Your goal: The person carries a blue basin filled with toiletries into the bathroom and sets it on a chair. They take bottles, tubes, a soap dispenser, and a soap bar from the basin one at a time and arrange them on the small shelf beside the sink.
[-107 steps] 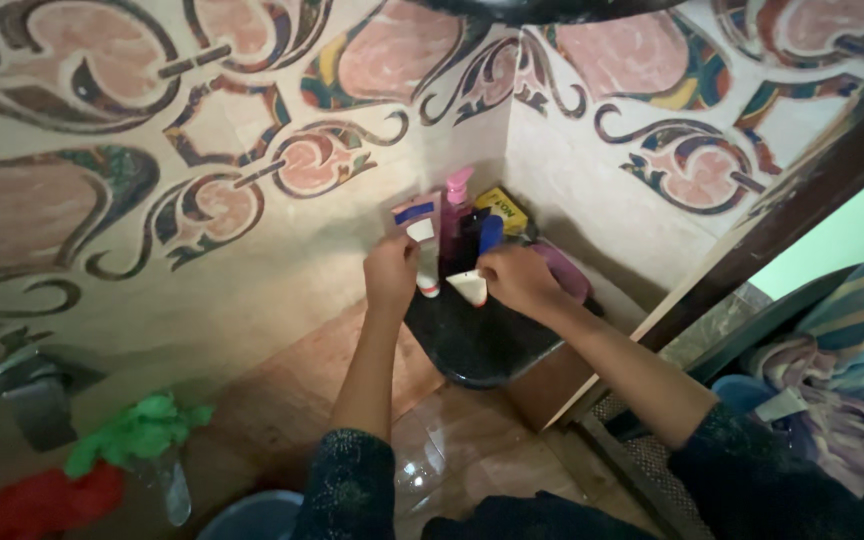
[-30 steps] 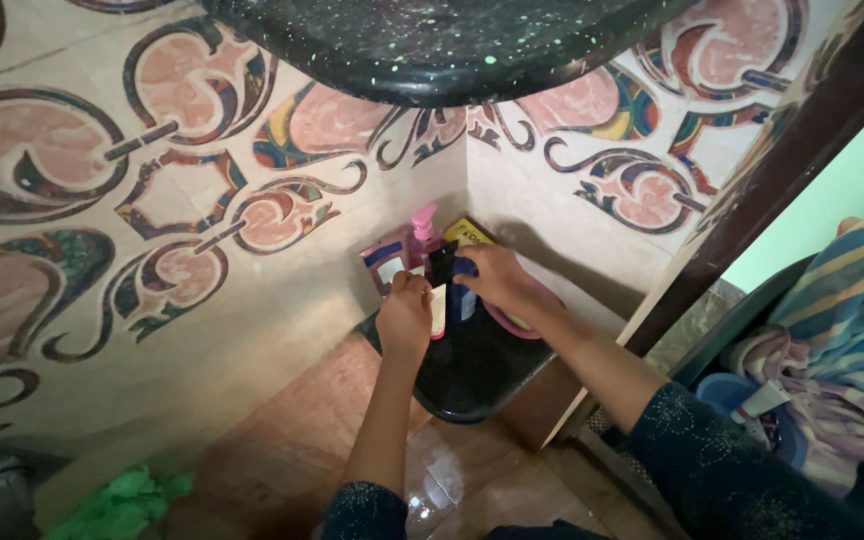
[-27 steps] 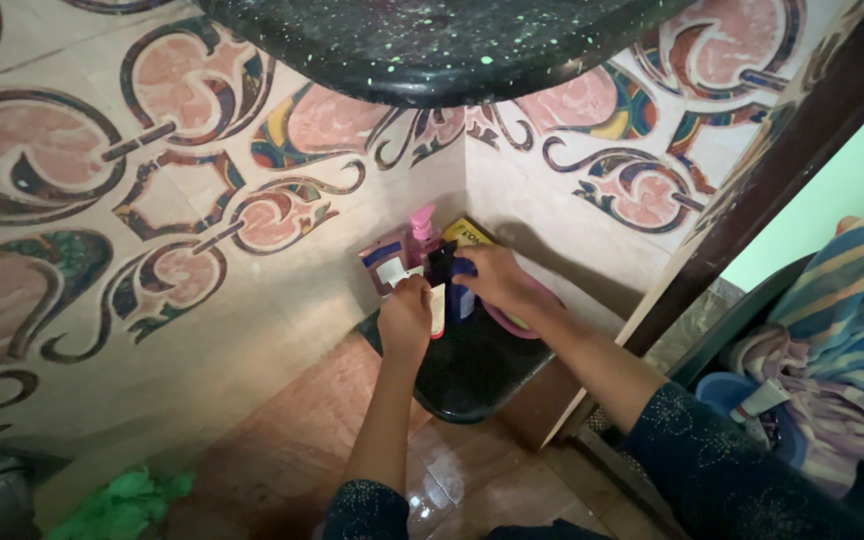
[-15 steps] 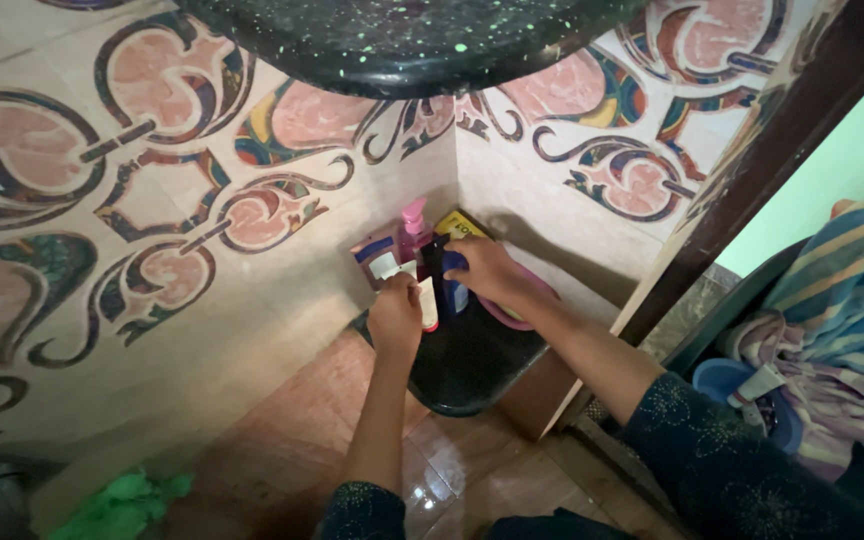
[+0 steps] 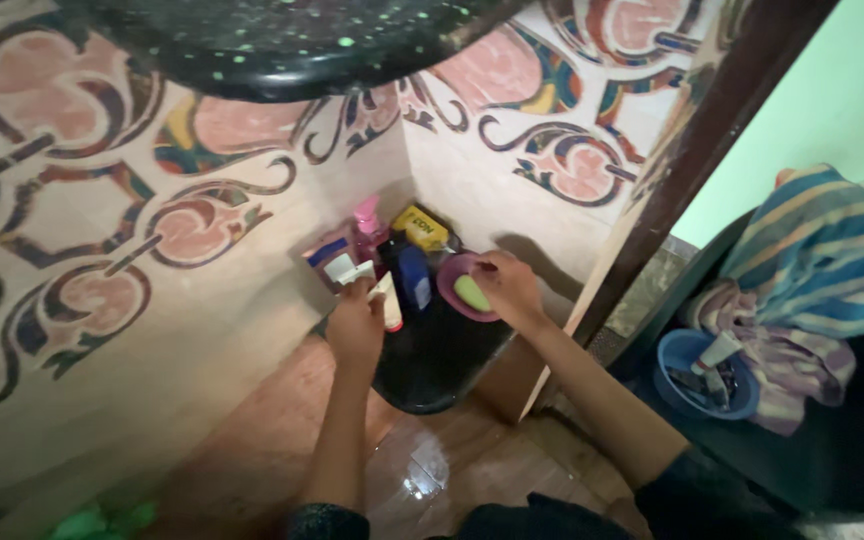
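— Tubes and bottles were what both hands were busy with, down on that dark corner shelf. Did you see how she had them?

— Nearest me were the 2 forearms reaching out over the wet brown floor. The left hand was curled shut around a pale tube, which hung slanted below the fist, probably so the cap end stayed clear of the other things.

— And the other hand?

— The right hand was bent at the knuckles, fingertips pressed down at the rim of a purple soap dish. A green bar of soap lay in it, just beside the fingers. I could not tell whether she pinched the rim or only steadied it.

— So the 2 hands were apart?

— Near each other, not touching. A blue bottle stood between them.

— What was behind?

— Packed tight into the corner, I'd say because the shelf is small: a pink pump bottle upright, a yellow packet tilted against the patterned wall tiles, and a small box to the left. All of it sat just beyond her fingers.

— Anything else?

— Off to the right, past the door frame, a blue bowl and a striped cloth, well apart from her hands.
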